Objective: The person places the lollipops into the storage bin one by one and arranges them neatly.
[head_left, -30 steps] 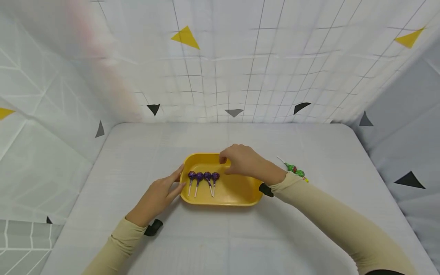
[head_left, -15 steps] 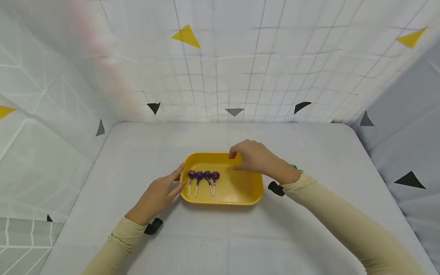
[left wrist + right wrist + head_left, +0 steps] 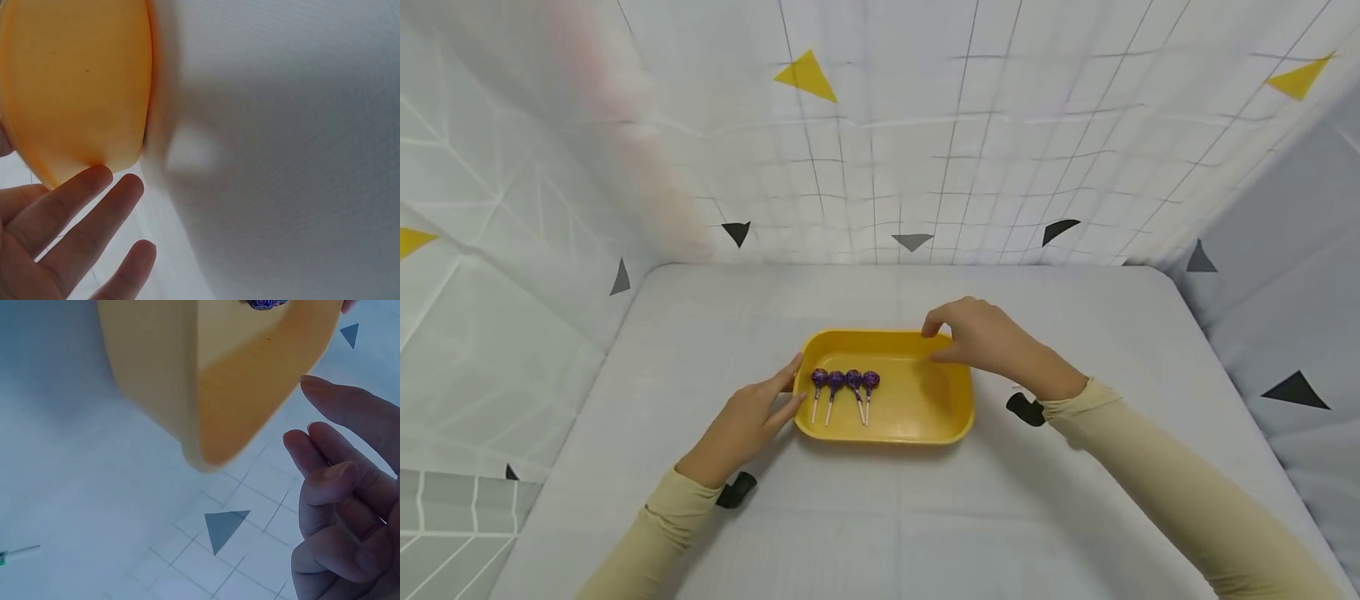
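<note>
Several purple-wrapped lollipops (image 3: 854,380) lie side by side, sticks toward me, in the left half of the yellow tray (image 3: 917,432). My left hand (image 3: 741,429) touches the tray's left end. In the left wrist view its fingers (image 3: 94,234) are nearly straight, with a fingertip against the tray's outer wall. My right hand (image 3: 988,337) hovers over the tray's far right corner and holds nothing. The right wrist view shows its fingers (image 3: 325,534) loosely bent, apart from the tray. One lollipop's purple head (image 3: 265,303) shows inside the tray there.
Part of a green lollipop (image 3: 19,552) lies on the table outside the tray in the right wrist view; my right arm hides that area in the head view. A white cloth (image 3: 760,292) covers the table. Patterned curtains (image 3: 880,150) stand behind and at both sides.
My right hand has moved right and slightly away from me, from above the tray's middle to its far right corner. Its arm now covers the green lollipops. The left hand and purple lollipops stay put.
</note>
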Tool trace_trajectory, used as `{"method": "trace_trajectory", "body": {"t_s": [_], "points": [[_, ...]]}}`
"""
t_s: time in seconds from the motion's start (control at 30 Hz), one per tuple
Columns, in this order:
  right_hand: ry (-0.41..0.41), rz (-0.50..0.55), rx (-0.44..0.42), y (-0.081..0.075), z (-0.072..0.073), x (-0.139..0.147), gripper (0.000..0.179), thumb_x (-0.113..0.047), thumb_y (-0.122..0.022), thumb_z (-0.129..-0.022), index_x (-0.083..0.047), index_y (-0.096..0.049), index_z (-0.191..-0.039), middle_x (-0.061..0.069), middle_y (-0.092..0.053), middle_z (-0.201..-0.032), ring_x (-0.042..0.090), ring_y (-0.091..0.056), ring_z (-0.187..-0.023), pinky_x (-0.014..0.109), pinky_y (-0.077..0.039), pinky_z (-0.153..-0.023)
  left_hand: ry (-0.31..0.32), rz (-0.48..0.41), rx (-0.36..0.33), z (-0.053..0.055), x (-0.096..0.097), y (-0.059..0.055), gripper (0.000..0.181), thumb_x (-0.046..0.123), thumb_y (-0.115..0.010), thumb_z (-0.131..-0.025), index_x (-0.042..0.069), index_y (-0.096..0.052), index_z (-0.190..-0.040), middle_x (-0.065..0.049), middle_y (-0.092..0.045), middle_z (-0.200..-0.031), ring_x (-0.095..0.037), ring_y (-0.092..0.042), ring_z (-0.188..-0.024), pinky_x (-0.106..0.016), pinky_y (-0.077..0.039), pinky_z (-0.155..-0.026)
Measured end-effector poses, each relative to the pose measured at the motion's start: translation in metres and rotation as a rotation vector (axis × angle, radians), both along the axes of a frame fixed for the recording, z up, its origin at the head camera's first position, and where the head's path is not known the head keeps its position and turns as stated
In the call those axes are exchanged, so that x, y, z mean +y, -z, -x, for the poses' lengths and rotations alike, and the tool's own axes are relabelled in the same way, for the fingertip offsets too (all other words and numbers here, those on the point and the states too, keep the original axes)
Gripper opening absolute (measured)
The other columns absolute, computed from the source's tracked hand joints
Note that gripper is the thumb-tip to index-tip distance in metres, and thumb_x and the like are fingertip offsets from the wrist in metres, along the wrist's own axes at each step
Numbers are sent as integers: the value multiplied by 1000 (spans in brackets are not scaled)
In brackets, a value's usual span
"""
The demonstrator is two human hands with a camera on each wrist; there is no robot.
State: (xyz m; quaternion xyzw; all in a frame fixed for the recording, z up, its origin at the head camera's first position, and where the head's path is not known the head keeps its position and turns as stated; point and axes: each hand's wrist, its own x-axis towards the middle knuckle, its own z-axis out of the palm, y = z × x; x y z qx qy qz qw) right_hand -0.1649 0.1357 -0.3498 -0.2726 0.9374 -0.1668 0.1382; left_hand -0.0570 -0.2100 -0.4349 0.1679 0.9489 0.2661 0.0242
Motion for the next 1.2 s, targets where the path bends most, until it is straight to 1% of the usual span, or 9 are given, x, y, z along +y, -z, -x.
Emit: {"method": "trace_trajectory", "body": {"t_s": [0.1, 0.2, 0.4, 0.67, 0.9, 1.0, 1.13, 1.2], "points": [[16, 10, -8, 1, 1, 7, 28, -23, -85, -86, -13, -78, -112, 4, -77, -115, 20, -58, -79, 35, -53, -75, 5, 1, 4, 1, 0, 0, 64, 33, -56, -108, 9, -32, -162, -15, -70, -135, -33, -68, -124, -52, -52, -109], [30, 18, -10, 1, 0, 14, 29, -23, -85, -86, -13, -78, -112, 4, -77, -114, 19, -59, -77, 33, -52, -71, 7, 5, -2, 1, 0, 0, 64, 34, -55, -109, 9, -32, -163, -15, -70, -135, -33, -68, -124, -52, -52, -108], [55, 21, 8, 0, 1, 30, 30, -23, -86, -85, -14, -78, -112, 2, -77, -112, 19, -63, -83, 33, -55, -71, 4, 10, -20, 1, -1, 0, 64, 34, -55, -109, 10, -30, -163, -15, -68, -138, -33, -66, -126, -52, -51, -110], [95, 47, -15, 1, 0, 49, 28, -21, -86, -86, -14, -77, -111, 2, -77, -109, 18, -60, -78, 28, -52, -63, 4, 9, -13, 2, -1, 1, 64, 34, -55, -109, 11, -30, -163, -16, -71, -133, -35, -67, -125, -53, -51, -109], [138, 43, -22, 2, -1, 64, 28, -22, -85, -86, -15, -77, -112, 1, -77, -105, 18, -59, -76, 29, -51, -62, 11, -2, -8, 4, -2, 2, 65, 33, -56, -108, 10, -30, -163, -16, -70, -135, -34, -67, -126, -52, -51, -110], [143, 44, -22, 2, 0, 71, 27, -22, -85, -87, -14, -77, -111, 2, -77, -102, 18, -59, -75, 29, -51, -61, 11, -3, -2, 5, -2, 3, 64, 34, -55, -109, 11, -30, -163, -16, -70, -134, -34, -67, -125, -52, -51, -110], [157, 36, -31, 3, 1, 79, 28, -24, -85, -87, -13, -77, -111, 4, -77, -103, 19, -59, -77, 29, -51, -62, 5, -9, -11, 6, -2, 4, 64, 36, -54, -109, 12, -30, -164, -16, -69, -136, -33, -67, -125, -52, -51, -111], [173, 32, -43, 5, 1, 84, 28, -25, -84, -88, -13, -77, -112, 5, -76, -104, 20, -60, -76, 30, -52, -61, 3, -12, -21, 6, -2, 3, 64, 36, -53, -109, 12, -29, -164, -16, -68, -137, -33, -67, -126, -52, -50, -111]]}}
